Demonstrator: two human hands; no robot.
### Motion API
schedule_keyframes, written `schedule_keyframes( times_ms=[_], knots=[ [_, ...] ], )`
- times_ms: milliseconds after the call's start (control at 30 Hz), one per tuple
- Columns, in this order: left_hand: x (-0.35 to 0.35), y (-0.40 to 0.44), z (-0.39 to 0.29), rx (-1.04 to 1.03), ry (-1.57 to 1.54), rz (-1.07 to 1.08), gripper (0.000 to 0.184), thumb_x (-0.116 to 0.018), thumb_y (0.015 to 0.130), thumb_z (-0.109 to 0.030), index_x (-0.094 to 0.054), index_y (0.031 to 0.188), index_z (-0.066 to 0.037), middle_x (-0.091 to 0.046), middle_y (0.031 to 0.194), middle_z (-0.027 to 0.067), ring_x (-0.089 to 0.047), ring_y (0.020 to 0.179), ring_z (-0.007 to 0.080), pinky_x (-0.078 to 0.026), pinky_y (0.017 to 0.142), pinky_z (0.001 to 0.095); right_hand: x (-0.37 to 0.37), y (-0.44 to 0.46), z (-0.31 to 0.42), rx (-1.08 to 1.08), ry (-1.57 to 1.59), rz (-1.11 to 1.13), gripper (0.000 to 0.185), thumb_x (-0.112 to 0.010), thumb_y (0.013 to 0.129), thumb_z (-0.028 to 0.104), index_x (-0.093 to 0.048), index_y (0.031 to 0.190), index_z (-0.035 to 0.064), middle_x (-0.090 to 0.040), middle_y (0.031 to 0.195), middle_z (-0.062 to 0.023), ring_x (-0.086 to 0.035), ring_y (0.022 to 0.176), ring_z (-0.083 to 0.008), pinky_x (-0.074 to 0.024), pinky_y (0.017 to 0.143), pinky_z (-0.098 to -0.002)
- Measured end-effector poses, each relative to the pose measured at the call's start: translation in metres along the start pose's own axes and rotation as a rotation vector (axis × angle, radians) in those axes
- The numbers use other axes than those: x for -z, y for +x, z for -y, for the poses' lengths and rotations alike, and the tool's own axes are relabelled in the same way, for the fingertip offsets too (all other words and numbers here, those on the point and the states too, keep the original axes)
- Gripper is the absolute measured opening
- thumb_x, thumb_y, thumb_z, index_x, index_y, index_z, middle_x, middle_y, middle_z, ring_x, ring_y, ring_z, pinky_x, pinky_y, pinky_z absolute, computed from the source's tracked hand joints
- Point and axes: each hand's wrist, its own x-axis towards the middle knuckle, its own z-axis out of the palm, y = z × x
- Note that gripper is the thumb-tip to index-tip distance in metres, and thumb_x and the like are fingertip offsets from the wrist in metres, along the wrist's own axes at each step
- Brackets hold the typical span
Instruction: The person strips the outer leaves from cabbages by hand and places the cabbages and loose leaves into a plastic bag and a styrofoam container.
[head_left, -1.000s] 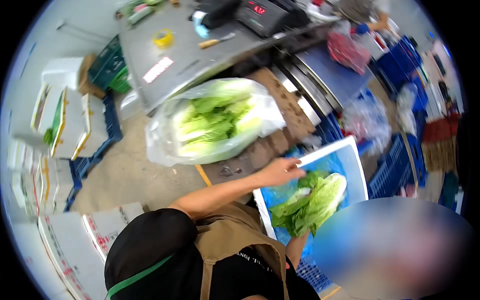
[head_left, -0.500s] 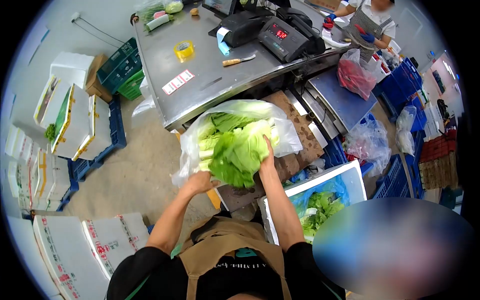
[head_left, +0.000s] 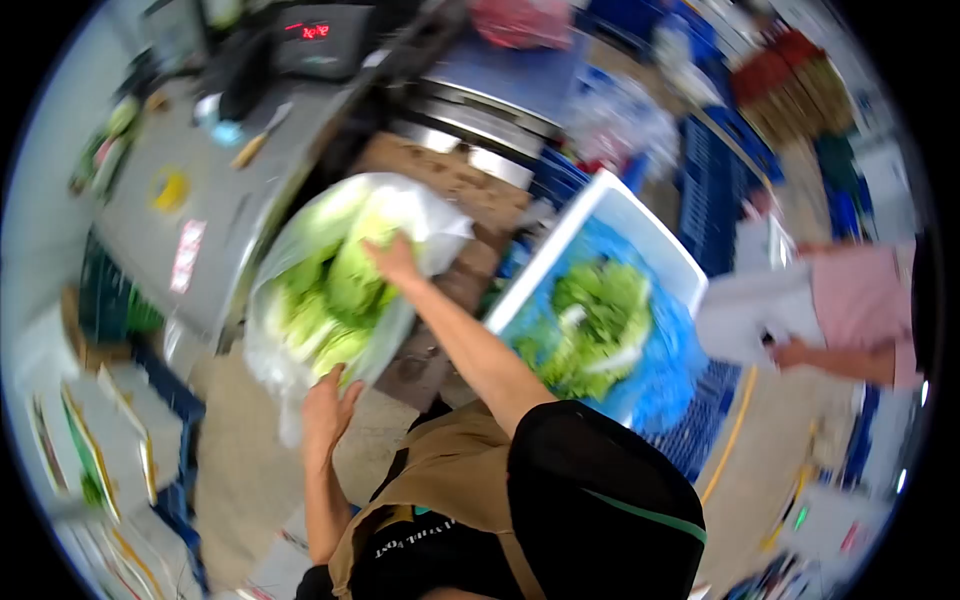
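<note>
Lettuce heads (head_left: pixel 350 285) are contained in a translucent plastic bag (head_left: pixel 442 225) at nine o'clock. The right hand (head_left: pixel 397 262) is laid on them, fingers spread; the left hand (head_left: pixel 325 412) is placed at six o'clock of the bag, fingers parted. Light, easily bruised leaves are probably best supported by the firmer bases.

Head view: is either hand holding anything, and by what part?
Can't tell: the right hand is at the side of a lettuce head in the plastic bag; the left hand is at the bag's near edge. Neither grip is clear.
</note>
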Motion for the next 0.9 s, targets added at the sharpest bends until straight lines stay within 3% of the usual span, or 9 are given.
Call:
schedule_keyframes(
  times_ms=[33,133,267,400,500,600,667,733,900],
  knots=[
    [0.003,0.004,-0.013,-0.014,-0.034,-0.026,0.044,-0.061,0.089,-0.031,-0.057,0.120,0.000,-0.064,0.106,0.0245,-0.062,0.100,0.0385,-0.048,0.085,0.0431,0.014,-0.017,-0.010,0.148,-0.031,0.072,0.085,-0.064,0.083,0.050,-0.037,0.134,-0.0119,-0.038,0.139,-0.0326,-0.035,0.133,-0.0390,-0.0287,0.110,-0.0421],
    [0.001,0.017,-0.049,-0.091,-0.093,-0.025,0.039,-0.062,0.088,-0.023,-0.059,0.117,0.003,-0.065,0.105,0.0240,-0.063,0.099,0.0370,-0.048,0.084,0.0408,0.144,-0.096,0.020,0.358,0.148,0.337,0.051,-0.064,0.086,0.033,-0.058,0.121,-0.0034,-0.068,0.098,-0.0200,-0.067,0.089,-0.0275,-0.0512,0.081,-0.0344],
    [-0.016,0.036,-0.106,-0.200,-0.237,-0.021,0.029,-0.062,0.087,-0.013,-0.061,0.109,0.005,-0.066,0.098,0.0228,-0.065,0.093,0.0337,-0.049,0.081,0.0380,0.267,-0.108,-0.089,0.100,0.739,0.143,0.023,-0.057,0.089,0.006,-0.061,0.109,-0.0047,-0.068,0.090,-0.0141,-0.066,0.077,-0.0192,-0.0542,0.070,-0.0312],
    [-0.055,0.056,-0.169,-0.260,-0.251,0.194,0.026,-0.064,0.086,-0.011,-0.062,0.108,0.002,-0.066,0.097,0.0207,-0.066,0.090,0.0326,-0.051,0.077,0.0368,0.352,-0.057,-0.253,-0.019,-0.242,-0.424,0.023,-0.056,0.085,0.004,-0.063,0.106,-0.0037,-0.063,0.101,-0.0187,-0.063,0.083,-0.0253,-0.0506,0.077,-0.0373],
    [-0.105,0.066,-0.196,-0.416,-0.170,0.288,0.025,-0.065,0.085,-0.013,-0.063,0.106,0.000,-0.067,0.098,0.0194,-0.065,0.090,0.0339,-0.052,0.077,0.0382,0.375,-0.006,-0.329,0.151,-0.875,-0.314,0.024,-0.057,0.078,0.000,-0.064,0.101,-0.0012,-0.061,0.099,-0.0209,-0.059,0.086,-0.0314,-0.0460,0.084,-0.0416],
    [-0.131,0.067,-0.234,-0.475,-0.152,0.394,0.028,-0.067,0.084,-0.016,-0.063,0.108,-0.003,-0.066,0.099,0.0186,-0.064,0.091,0.0354,-0.052,0.078,0.0397,0.384,0.043,-0.378,-0.105,-1.254,-0.467,0.026,-0.063,0.072,0.016,-0.067,0.095,0.0026,-0.060,0.104,-0.0211,-0.054,0.099,-0.0343,-0.0403,0.083,-0.0527],
    [-0.142,0.068,-0.244,-0.501,-0.166,0.447,0.031,-0.067,0.084,-0.017,-0.062,0.111,-0.003,-0.066,0.100,0.0181,-0.064,0.092,0.0358,-0.051,0.078,0.0401,0.397,0.073,-0.391,-0.379,-1.266,-0.740,0.044,-0.061,0.078,0.029,-0.060,0.115,0.0045,-0.054,0.122,-0.0233,-0.045,0.120,-0.0391,-0.0315,0.100,-0.0563],
    [-0.146,0.072,-0.248,-0.513,-0.124,0.512,0.032,-0.065,0.086,-0.018,-0.060,0.115,-0.005,-0.065,0.103,0.0184,-0.063,0.092,0.0363,-0.051,0.078,0.0416,0.427,0.064,-0.324,-0.618,-1.051,-0.475,0.052,-0.063,0.079,0.033,-0.056,0.123,0.0064,-0.049,0.131,-0.0246,-0.039,0.128,-0.0419,-0.0243,0.103,-0.0628],
    [-0.139,0.084,-0.249,-0.459,-0.069,0.465,0.033,-0.064,0.087,-0.020,-0.059,0.116,-0.006,-0.064,0.104,0.0199,-0.062,0.092,0.0386,-0.051,0.078,0.0430,0.423,0.077,-0.364,-0.780,-1.004,-0.498,0.064,-0.068,0.079,0.040,-0.050,0.131,0.0070,-0.040,0.140,-0.0247,-0.036,0.126,-0.0495,-0.0299,0.092,-0.0702]
  ],
)
